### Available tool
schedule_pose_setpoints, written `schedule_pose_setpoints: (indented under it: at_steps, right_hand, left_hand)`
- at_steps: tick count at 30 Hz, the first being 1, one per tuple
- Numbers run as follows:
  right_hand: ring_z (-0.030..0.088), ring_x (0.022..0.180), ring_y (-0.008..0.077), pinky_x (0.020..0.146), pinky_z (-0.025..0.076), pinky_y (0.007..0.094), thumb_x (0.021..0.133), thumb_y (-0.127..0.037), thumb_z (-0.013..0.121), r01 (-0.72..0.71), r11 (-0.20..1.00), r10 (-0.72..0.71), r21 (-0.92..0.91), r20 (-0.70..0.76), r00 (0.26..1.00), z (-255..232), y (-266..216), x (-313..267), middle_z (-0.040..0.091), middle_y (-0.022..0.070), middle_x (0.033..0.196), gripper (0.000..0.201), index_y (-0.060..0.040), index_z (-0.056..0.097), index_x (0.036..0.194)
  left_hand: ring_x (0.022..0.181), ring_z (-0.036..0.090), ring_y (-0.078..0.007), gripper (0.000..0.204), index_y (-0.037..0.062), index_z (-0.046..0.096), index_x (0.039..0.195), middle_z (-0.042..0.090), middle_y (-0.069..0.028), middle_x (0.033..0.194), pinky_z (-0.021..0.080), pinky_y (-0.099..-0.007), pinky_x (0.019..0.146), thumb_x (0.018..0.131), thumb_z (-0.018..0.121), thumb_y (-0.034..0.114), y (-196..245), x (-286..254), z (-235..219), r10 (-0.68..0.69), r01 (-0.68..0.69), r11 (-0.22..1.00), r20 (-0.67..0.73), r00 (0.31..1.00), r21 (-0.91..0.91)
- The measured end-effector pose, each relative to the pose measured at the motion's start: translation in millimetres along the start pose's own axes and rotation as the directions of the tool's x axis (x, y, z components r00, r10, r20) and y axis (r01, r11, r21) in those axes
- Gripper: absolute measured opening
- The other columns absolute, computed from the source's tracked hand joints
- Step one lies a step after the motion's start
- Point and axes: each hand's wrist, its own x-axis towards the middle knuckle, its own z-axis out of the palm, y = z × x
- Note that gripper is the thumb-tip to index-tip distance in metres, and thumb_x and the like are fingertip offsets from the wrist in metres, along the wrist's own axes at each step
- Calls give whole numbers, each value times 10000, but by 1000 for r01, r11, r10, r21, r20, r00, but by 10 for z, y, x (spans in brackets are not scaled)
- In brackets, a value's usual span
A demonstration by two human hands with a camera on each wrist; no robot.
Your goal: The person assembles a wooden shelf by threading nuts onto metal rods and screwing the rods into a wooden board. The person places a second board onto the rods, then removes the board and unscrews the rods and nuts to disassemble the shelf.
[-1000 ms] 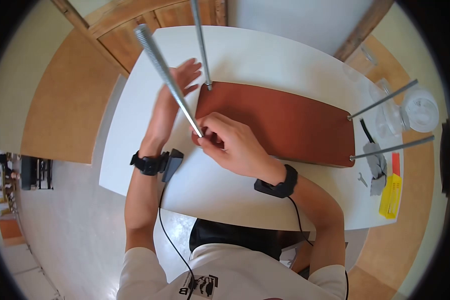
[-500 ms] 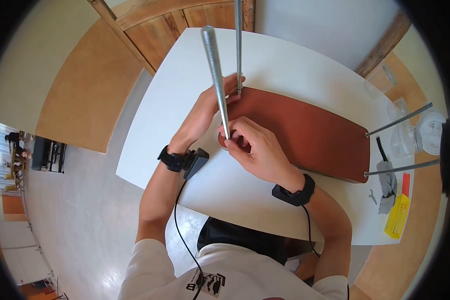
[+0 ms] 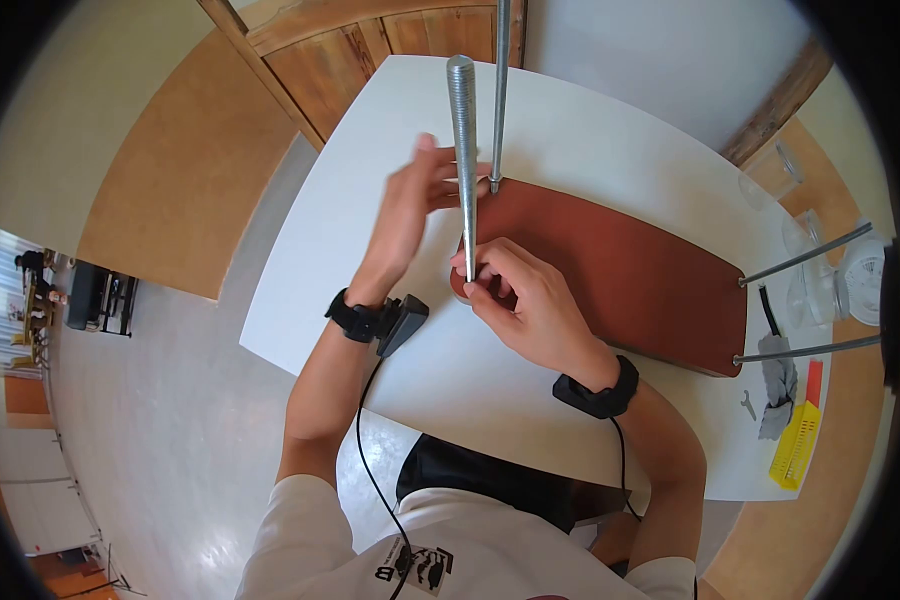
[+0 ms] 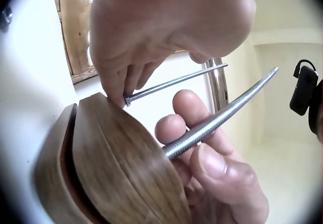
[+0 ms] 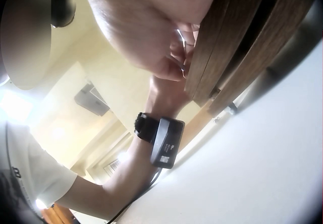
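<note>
Drawn back slightly toward 9 o'clock since 0.5 s ago, the left hand (image 3: pixel 408 205) is now seen with its fingers loosely spread, nothing gripped; they are pointed toward the foot of the far rod (image 3: pixel 501 90), and whether it is touched cannot be told. By the right hand (image 3: pixel 530 305), the near rod (image 3: pixel 464 150) is pinched low down, between thumb and fingertips, just above the board's surface.

Both rods are stood upright on the red-brown board (image 3: pixel 620 260), the near rod at its 9 o'clock corner and the far rod at its 10 o'clock corner. At its 3 and 4 o'clock corners, 2 more rods (image 3: pixel 820 252) are mounted. Wood grain is shown along the board's sides in the left wrist view.

On the white table (image 3: pixel 440 375), a grey cloth (image 3: pixel 777 385), a small wrench (image 3: pixel 748 404) and a yellow basket (image 3: pixel 796 450) are laid toward 4 o'clock.
</note>
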Motion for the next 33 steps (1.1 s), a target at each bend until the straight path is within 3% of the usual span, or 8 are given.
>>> schedule_pose_setpoints:
  at_steps: [3,6,9,15,21,22,29,33]
  right_hand:
    - [730,814,187,669,595,300,910,-24,699,-13,1000,13,-18,14,1000,-21,-20,-4,660,75,1001,207,-7,592,1087]
    - [730,816,186,674,597,302,907,-19,698,-11,1000,11,-24,18,1000,-6,1,-7,659,73,999,211,-9,593,1090]
    - [731,818,187,679,601,303,904,-16,699,0,1000,0,-27,18,1000,-10,-11,9,659,70,996,217,-11,594,1094]
    - [728,825,187,686,602,299,906,-15,695,-24,1000,24,-12,21,999,-14,-4,-14,657,64,991,222,-10,601,1107]
    - [723,831,180,691,603,293,906,-6,684,-9,1000,10,-9,26,1000,-17,-19,13,662,60,1002,220,-7,614,1115]
    - [723,832,179,692,602,291,906,-5,683,-4,1000,4,-8,24,1000,-13,-26,16,664,59,1004,221,-6,616,1117]
    - [718,830,173,688,601,290,902,1,679,-33,999,33,8,34,999,-18,-38,10,663,57,996,224,-10,618,1118]
    - [714,826,167,693,601,291,902,5,676,-10,1000,11,-19,32,999,-14,-44,31,659,55,989,226,-11,618,1120]
  left_hand:
    - [740,557,-138,776,-37,671,1169,618,-49,768,410,-293,701,1078,299,638,20,8,-144,-96,99,995,-107,990,20]
    - [1060,640,-228,820,-72,581,1349,700,-155,1139,479,-370,981,1076,285,642,11,26,78,127,-128,992,-87,988,-17]
    - [1180,613,-260,738,-81,516,1411,667,-197,1284,413,-411,1134,1112,289,555,-80,-5,123,98,-99,995,89,991,1]
    - [714,584,-137,836,-75,674,1240,653,-67,856,488,-305,766,1062,317,661,6,-6,-133,-90,104,989,-122,988,106]
    - [1051,670,-227,855,-65,643,1308,738,-160,1122,493,-377,976,1055,299,676,-143,42,247,182,-187,982,-139,973,-24]
    - [1117,677,-277,876,-80,629,1324,707,-218,1253,479,-413,1051,1051,290,681,-99,2,175,124,-123,992,-9,992,27]
    - [823,594,-114,868,-49,684,1224,651,-26,828,447,-305,755,1050,281,700,44,-16,-132,-12,30,992,-146,989,123]
    - [1085,685,-244,903,-68,595,1376,736,-173,1134,493,-382,1014,1042,278,708,-167,69,164,198,-197,980,-122,973,21]
